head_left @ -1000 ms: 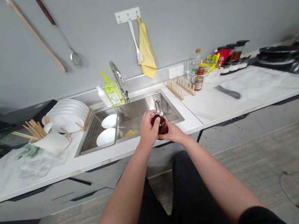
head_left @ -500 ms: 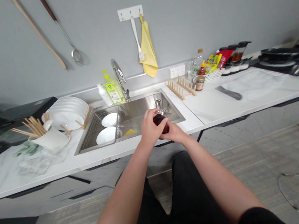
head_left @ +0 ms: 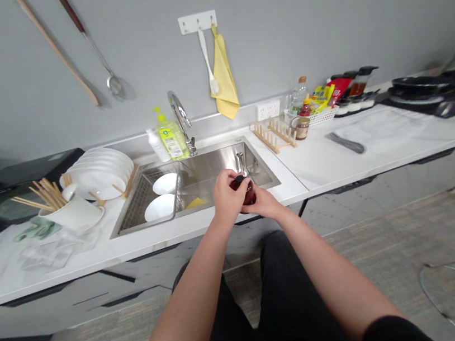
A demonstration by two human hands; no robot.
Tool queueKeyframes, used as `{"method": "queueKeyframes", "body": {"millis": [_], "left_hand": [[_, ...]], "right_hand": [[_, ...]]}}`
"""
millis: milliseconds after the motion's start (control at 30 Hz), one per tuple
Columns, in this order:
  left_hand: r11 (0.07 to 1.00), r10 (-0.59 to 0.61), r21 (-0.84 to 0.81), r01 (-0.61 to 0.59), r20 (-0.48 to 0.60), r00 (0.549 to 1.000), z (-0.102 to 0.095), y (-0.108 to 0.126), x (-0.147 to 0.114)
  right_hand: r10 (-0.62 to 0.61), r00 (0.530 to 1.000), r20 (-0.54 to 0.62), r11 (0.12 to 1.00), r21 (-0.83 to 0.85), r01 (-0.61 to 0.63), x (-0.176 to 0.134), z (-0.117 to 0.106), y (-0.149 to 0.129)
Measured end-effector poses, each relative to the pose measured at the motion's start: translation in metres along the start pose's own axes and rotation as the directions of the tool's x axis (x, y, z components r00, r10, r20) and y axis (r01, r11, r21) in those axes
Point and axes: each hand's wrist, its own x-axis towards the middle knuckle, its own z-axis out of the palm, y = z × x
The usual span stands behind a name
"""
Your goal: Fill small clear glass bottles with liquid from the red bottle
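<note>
Both hands are closed around a small dark reddish-brown bottle with a black top (head_left: pixel 249 195), held over the front edge of the sink (head_left: pixel 206 168). My left hand (head_left: pixel 226 194) grips it from the left, thumb lying across near the black top. From the right, my right hand (head_left: pixel 265 202) wraps the lower body. Fingers hide much of the bottle. A chrome faucet (head_left: pixel 179 115) rises behind the sink, and a yellow sponge (head_left: pixel 195 202) lies in the basin. Two white bowls, one of them nearest the front (head_left: pixel 160 208), sit in the wire basket on the left.
Left of the sink stand racked white plates (head_left: pixel 99 174) and a white holder of chopsticks (head_left: pixel 77 214). Dish soap (head_left: pixel 172 138) is behind the basin. To the right are a wooden rack (head_left: pixel 275 134), a jar (head_left: pixel 301 127), a seasoning basket (head_left: pixel 321 116) and a black pan (head_left: pixel 421 84).
My left thumb has shifted slightly at the bottle's top, and more of the bottle's body shows between the hands. Both hands keep hold of it; the view has moved slightly.
</note>
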Motion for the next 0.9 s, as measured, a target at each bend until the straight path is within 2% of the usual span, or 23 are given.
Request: {"method": "queueKeyframes", "body": {"millis": [67, 167, 233, 300, 400, 500, 633, 733, 800, 900], "left_hand": [[0.997, -0.004, -0.072, 0.008, 0.055, 0.998, -0.001, -0.004, 0.001], [0.982, 0.061, -0.187, -0.03, 0.161, 0.985, -0.008, -0.01, 0.0], [0.981, 0.099, -0.185, -0.063, 0.19, 0.977, -0.011, -0.011, -0.001], [0.989, 0.108, -0.122, -0.087, 0.171, 0.979, -0.012, -0.009, -0.002], [0.998, 0.062, -0.034, -0.06, 0.072, 0.995, -0.005, -0.003, -0.001], [0.998, -0.003, -0.061, 0.004, 0.011, 1.0, 0.0, -0.001, 0.002], [0.983, -0.011, -0.183, 0.03, 0.102, 0.995, -0.003, -0.01, 0.005], [0.98, 0.034, -0.197, 0.001, 0.175, 0.984, -0.01, -0.019, 0.005], [0.984, 0.058, -0.179, -0.024, 0.187, 0.981, -0.012, -0.023, 0.004], [0.985, 0.045, -0.173, -0.018, 0.151, 0.988, -0.01, -0.022, 0.003]], "right_hand": [[0.001, 1.0, 0.001, 1.0, 0.031, -0.001, 0.0, 0.0, 0.001], [-0.001, 1.0, -0.008, 0.998, 0.062, 0.001, 0.001, 0.0, 0.003], [-0.003, 1.0, -0.013, 0.998, 0.063, 0.003, 0.001, 0.001, 0.005], [-0.004, 1.0, -0.014, 0.999, 0.051, 0.004, 0.001, 0.001, 0.005], [-0.004, 1.0, -0.008, 1.0, 0.019, 0.005, 0.0, 0.002, 0.004], [0.006, 1.0, -0.002, 1.0, 0.014, -0.006, 0.0, 0.001, 0.003], [0.009, 1.0, 0.005, 0.999, 0.043, -0.01, 0.0, 0.001, 0.003], [-0.01, 1.0, 0.01, 0.999, 0.034, 0.009, 0.001, 0.001, 0.004], [-0.006, 1.0, 0.003, 1.0, 0.027, 0.006, 0.001, 0.002, 0.005], [-0.002, 1.0, 0.003, 1.0, 0.025, 0.002, 0.001, 0.002, 0.006]]}}
